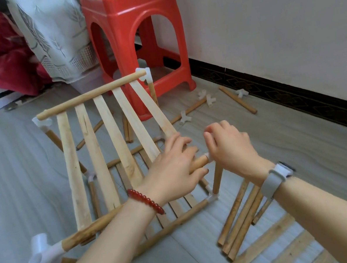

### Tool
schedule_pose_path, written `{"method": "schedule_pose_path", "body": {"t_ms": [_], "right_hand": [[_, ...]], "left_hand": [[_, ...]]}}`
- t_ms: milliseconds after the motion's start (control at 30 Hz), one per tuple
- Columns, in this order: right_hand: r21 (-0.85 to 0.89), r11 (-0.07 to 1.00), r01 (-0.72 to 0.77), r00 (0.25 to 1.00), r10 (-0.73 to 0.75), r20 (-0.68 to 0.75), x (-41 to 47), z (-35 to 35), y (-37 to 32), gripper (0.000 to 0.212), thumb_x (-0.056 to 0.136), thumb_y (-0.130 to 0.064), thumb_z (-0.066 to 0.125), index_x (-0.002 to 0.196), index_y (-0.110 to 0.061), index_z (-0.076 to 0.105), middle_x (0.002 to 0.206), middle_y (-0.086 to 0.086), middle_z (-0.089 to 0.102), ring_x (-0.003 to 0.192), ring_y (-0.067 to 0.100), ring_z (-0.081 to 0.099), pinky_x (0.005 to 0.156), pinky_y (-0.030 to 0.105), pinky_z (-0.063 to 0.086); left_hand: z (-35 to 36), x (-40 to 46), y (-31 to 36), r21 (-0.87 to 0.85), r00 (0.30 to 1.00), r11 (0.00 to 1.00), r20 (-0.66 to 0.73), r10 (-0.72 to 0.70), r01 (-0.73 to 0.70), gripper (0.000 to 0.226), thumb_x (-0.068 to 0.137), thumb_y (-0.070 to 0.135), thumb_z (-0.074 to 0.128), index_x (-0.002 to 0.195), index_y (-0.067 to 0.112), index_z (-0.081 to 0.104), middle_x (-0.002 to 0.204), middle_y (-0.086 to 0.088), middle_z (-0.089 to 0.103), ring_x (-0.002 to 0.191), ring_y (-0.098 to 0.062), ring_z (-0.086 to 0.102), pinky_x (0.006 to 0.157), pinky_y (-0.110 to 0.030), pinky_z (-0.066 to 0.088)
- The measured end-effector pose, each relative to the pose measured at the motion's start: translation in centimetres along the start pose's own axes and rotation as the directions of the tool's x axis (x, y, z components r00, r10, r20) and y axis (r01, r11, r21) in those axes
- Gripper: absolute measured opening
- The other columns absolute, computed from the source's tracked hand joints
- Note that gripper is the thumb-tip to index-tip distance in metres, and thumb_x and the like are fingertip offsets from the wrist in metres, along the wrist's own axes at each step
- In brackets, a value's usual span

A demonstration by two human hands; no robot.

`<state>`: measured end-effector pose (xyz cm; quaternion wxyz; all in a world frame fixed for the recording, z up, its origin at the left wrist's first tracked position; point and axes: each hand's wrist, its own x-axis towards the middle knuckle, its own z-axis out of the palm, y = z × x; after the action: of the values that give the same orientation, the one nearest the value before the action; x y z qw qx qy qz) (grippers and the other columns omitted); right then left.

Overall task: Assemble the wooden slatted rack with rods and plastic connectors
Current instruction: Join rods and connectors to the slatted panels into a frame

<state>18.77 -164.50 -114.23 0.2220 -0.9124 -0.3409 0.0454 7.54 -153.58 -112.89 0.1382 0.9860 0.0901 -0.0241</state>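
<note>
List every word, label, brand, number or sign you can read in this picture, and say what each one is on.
None can be read.
Red stool: the top carries a coloured pattern, too blurred to show any writing.
Watch on the right wrist: its face is turned away, nothing legible.
Dark baseboard: an ornamental pattern only, no letters.
Wooden slats, rods and white connectors: no visible markings.

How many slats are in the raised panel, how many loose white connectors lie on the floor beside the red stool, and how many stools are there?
Slats in the raised panel: 5
Loose white connectors beside the stool: 4
Red stool: 1
Total: 10
</note>
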Motion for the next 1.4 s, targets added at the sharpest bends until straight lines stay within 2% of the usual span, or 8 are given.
{"method": "schedule_pose_path", "body": {"t_ms": [200, 433, 733, 833, 933, 1100, 1267, 1400], "right_hand": [[-0.184, 0.903, 0.390, 0.919, -0.395, 0.005, -2.5, -0.4, -5.3, 0.040, 0.097, -0.045, 0.030, 0.125, -0.026, 0.051, 0.118, -0.004, 0.055, 0.114, 0.018, 0.048, 0.102, 0.041, 0.028], [-0.231, 0.554, 0.800, 0.592, -0.790, 0.159, -3.2, 4.4, -6.4, 0.028, 0.091, -0.045, 0.043, 0.108, -0.032, 0.060, 0.079, -0.006, 0.053, 0.083, 0.018, 0.045, 0.071, 0.036, 0.038], [-0.242, 0.682, 0.690, 0.721, -0.674, 0.159, 2.1, -1.8, 1.4, 0.032, 0.086, -0.024, 0.057, 0.112, -0.040, 0.065, 0.104, -0.011, 0.065, 0.113, 0.021, 0.055, 0.096, 0.053, 0.034], [-0.343, 0.789, 0.511, 0.859, -0.452, 0.241, 5.5, -4.7, 2.7, 0.064, 0.085, 0.005, 0.051, 0.130, -0.041, 0.052, 0.141, -0.018, 0.045, 0.142, 0.018, 0.023, 0.110, 0.052, 0.016], [-0.267, 0.939, 0.218, 0.929, -0.116, 0.351, 8.5, -5.9, 1.6, 0.046, 0.095, -0.004, 0.037, 0.133, -0.028, 0.049, 0.153, -0.013, 0.027, 0.145, 0.017, 0.009, 0.115, 0.051, 0.005], [-0.356, 0.869, 0.344, 0.926, -0.251, 0.283, 7.3, -3.2, -4.0, 0.036, 0.099, -0.032, 0.034, 0.132, -0.022, 0.044, 0.139, 0.000, 0.042, 0.135, 0.022, 0.028, 0.107, 0.053, 0.025], [-0.176, 0.696, 0.697, 0.666, -0.536, 0.519, -0.5, 1.4, -10.2, 0.080, 0.083, -0.076, 0.019, 0.149, -0.033, 0.008, 0.157, 0.000, 0.010, 0.144, 0.026, 0.007, 0.113, 0.057, 0.012], [-0.302, 0.551, 0.778, 0.621, -0.600, 0.504, -1.1, 2.5, -11.4, 0.074, 0.088, -0.068, 0.014, 0.150, -0.028, 0.006, 0.155, 0.009, 0.013, 0.143, 0.034, 0.007, 0.109, 0.062, 0.014]], "left_hand": [[-4.6, -2.9, -8.5, -0.117, 0.962, 0.976, -0.187, -0.201, 0.181, 0.054, 0.090, 0.053, 0.041, 0.138, 0.028, 0.043, 0.146, 0.005, 0.036, 0.139, -0.013, 0.022, 0.113, -0.047, 0.024], [-4.4, -6.2, -14.0, 0.150, 0.962, 0.953, 0.041, -0.272, 0.263, 0.080, 0.075, 0.077, 0.011, 0.146, 0.042, 0.013, 0.154, 0.010, 0.021, 0.145, -0.013, 0.001, 0.118, -0.045, 0.006], [-3.7, -4.4, -10.3, 0.167, 0.988, 0.974, 0.002, -0.157, 0.154, 0.087, 0.070, 0.073, 0.005, 0.142, 0.034, 0.035, 0.137, 0.006, 0.043, 0.133, -0.015, 0.029, 0.115, -0.043, 0.013], [-3.1, -3.8, -7.6, 0.126, 0.992, 0.984, 0.001, -0.130, 0.129, 0.090, 0.067, 0.073, 0.007, 0.143, 0.034, 0.034, 0.131, 0.005, 0.047, 0.124, -0.017, 0.036, 0.109, -0.034, 0.023], [-2.6, -3.6, -5.3, 0.049, 0.997, 0.996, 0.028, -0.077, 0.075, 0.061, 0.089, 0.057, 0.034, 0.144, 0.030, 0.033, 0.136, 0.005, 0.046, 0.126, -0.015, 0.038, 0.105, -0.032, 0.031], [-4.6, -5.4, -7.2, -0.071, 0.986, 0.991, -0.110, -0.123, 0.115, 0.042, 0.096, 0.041, 0.044, 0.133, 0.024, 0.050, 0.134, 0.005, 0.046, 0.128, -0.012, 0.037, 0.108, -0.031, 0.030], [-5.1, -9.5, -13.2, 0.184, 0.922, 0.903, -0.078, -0.380, 0.388, 0.070, 0.082, 0.066, 0.016, 0.143, 0.035, 0.030, 0.152, 0.003, 0.023, 0.144, -0.016, 0.009, 0.116, -0.044, 0.006], [-5.2, -11.1, -15.1, 0.214, 0.929, 0.905, -0.141, -0.343, 0.367, 0.074, 0.081, 0.069, 0.018, 0.142, 0.032, 0.034, 0.143, 0.007, 0.031, 0.138, -0.012, 0.023, 0.114, -0.051, 0.016]]}}
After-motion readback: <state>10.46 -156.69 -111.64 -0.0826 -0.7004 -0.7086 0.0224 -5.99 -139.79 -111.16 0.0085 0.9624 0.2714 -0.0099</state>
